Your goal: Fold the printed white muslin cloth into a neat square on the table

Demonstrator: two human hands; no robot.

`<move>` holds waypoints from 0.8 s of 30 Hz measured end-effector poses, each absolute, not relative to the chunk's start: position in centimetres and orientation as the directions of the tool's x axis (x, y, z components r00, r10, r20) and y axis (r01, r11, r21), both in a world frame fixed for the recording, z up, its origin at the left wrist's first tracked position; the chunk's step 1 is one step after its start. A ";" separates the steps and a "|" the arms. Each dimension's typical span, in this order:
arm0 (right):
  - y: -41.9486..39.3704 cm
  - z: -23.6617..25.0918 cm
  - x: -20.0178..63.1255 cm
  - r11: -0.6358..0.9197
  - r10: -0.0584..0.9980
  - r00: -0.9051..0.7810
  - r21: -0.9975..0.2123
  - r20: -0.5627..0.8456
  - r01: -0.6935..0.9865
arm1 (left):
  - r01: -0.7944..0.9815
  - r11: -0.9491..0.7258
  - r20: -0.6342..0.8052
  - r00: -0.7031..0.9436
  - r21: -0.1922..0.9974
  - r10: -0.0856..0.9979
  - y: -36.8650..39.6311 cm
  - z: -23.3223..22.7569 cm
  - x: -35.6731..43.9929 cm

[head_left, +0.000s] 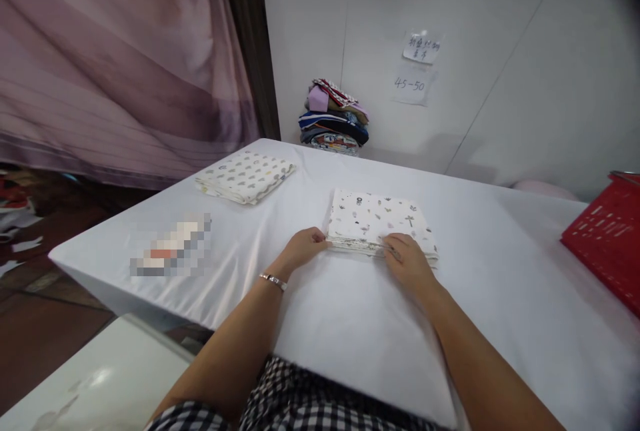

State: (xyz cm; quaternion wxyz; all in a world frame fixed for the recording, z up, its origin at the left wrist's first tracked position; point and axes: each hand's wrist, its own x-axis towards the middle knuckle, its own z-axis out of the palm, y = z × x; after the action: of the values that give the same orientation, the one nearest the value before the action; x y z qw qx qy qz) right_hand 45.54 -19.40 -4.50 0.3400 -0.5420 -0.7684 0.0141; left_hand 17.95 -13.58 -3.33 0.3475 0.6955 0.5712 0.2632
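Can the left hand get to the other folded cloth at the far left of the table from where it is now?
Probably yes. The left hand rests at the near edge of the folded printed cloth, and only bare white table lies between it and the second folded cloth; it would need a forward stretch.

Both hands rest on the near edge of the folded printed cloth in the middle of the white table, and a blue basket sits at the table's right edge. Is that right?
Not quite. The basket at the right edge is red, not blue, as the head view shows. The rest holds: the left hand and the right hand both rest on the near edge of the folded printed cloth on the white table.
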 end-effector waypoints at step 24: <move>-14.9 -3.7 34.8 0.408 0.898 -0.289 -0.383 0.332 0.829 | 0.466 -0.001 -0.075 0.144 0.885 0.987 -12.8 -4.3 18.7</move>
State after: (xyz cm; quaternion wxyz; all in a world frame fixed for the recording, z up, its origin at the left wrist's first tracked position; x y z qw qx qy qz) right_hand 34.79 -14.89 -3.68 0.2538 -0.5397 -0.7998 0.0684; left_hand 18.69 -12.78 -4.29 0.4134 0.6335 0.5732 0.3150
